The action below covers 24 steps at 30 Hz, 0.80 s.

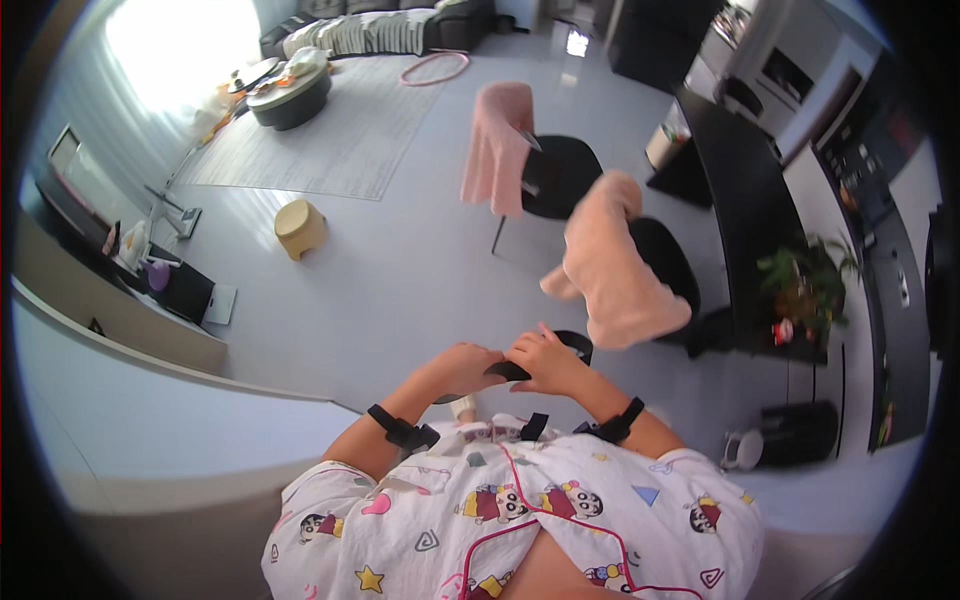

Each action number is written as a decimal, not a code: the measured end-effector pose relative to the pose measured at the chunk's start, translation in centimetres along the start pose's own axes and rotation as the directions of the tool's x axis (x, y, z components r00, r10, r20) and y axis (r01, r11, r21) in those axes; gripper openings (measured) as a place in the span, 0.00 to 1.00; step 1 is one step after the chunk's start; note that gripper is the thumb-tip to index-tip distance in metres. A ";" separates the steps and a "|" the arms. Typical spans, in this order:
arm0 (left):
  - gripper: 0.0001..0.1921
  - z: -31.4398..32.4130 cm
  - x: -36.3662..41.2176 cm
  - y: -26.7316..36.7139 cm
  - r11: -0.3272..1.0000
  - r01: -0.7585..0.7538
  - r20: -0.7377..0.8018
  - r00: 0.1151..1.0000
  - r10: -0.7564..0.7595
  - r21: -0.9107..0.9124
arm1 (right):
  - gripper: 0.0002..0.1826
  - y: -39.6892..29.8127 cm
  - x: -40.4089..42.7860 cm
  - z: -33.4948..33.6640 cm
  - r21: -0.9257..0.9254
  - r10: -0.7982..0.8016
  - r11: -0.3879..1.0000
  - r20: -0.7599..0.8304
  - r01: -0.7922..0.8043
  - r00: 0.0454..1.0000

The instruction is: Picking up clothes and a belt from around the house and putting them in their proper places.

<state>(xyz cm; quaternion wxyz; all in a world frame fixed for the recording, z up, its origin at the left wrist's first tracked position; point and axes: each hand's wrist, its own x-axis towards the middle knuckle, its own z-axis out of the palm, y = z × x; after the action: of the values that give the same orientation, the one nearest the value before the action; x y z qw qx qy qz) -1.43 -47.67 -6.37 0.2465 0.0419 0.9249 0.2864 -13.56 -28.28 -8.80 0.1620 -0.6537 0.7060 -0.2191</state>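
Note:
My left hand (463, 369) and my right hand (550, 364) meet in front of my waist. Between them is a black object (508, 370), with the fingers above it and the thumbs below, so both hands grip it. Beyond the right hand shows a dark curved rim (576, 344); I cannot tell whether it belongs to the same object. Most of the held thing is hidden by the hands. Black straps with small devices sit on both forearms. Just ahead on the right, a pale peach cloth (611, 266) hangs over a black chair (666, 255).
Another chair (564, 176) carries a pink knitted cloth (501, 142). A yellow stool (298, 227) stands on the grey floor. To the right runs a black counter (739, 172) with a potted plant (806, 281); a black bin (799, 433) is below. A white ledge (187, 420) edges my left.

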 end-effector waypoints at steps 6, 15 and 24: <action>0.16 0.5 -4.3 -1.7 0.984 0.180 -0.158 0.972 -0.177 0.006 | 0.21 -0.3 0.7 -3.3 0.202 0.184 0.973 -0.375 -0.114 0.909; 0.19 -8.4 -7.1 -1.2 0.770 0.374 -0.528 0.569 -0.630 -0.516 | 0.11 8.7 5.4 -11.7 0.417 0.292 0.879 -0.091 -0.230 0.952; 0.17 -3.6 -10.2 -5.3 0.729 0.500 -0.624 0.397 -0.673 -0.468 | 0.09 14.4 5.2 -14.2 0.341 0.305 0.915 -0.238 -0.214 0.922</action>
<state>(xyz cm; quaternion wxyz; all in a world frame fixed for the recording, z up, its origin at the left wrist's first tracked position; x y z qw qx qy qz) 6.14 -56.18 -2.32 -0.0786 -0.4380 0.8559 0.2634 -33.56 -31.31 -3.92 0.1864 -0.4810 0.7601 -0.3951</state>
